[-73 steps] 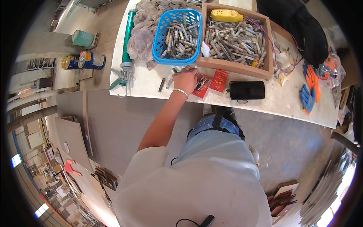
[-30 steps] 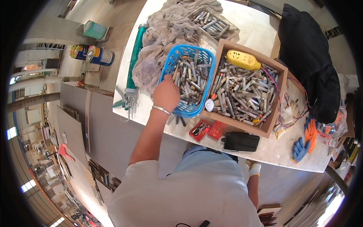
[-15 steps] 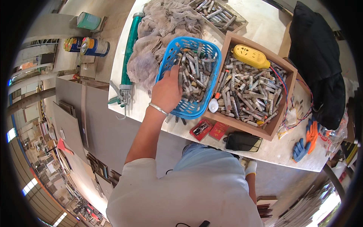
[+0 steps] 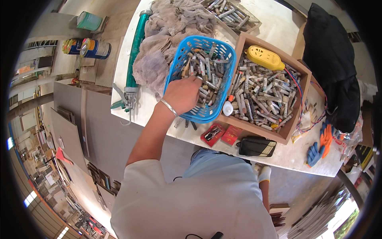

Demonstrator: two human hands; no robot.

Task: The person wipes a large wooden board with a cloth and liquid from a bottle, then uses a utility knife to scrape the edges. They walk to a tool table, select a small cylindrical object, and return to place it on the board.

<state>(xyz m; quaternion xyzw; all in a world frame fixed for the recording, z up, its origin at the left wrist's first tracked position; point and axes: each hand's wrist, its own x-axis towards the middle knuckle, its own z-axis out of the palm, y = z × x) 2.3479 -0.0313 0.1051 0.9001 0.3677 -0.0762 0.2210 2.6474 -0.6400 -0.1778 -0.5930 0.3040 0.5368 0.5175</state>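
A blue plastic basket stands on the table, filled with short crayon-like sticks in worn paper wrappers. Reaching over its near left rim, my left hand is down among the sticks with its fingers curled. A bracelet circles the left wrist. The fingertips are mostly hidden, so whether they grip a stick does not show. My right hand, in a white glove, hangs low beside my body, below the table edge. Its fingers are largely out of sight.
A wooden box of similar sticks, topped by a yellow power strip, adjoins the basket. Nearby lie rags, a green caulking gun, a phone, a red tin, gloves and black cloth.
My left hand has shifted slightly right and toward me inside the basket, its fingers more curled. The basket's far end tilts or shifts a little. My right hand stays low.
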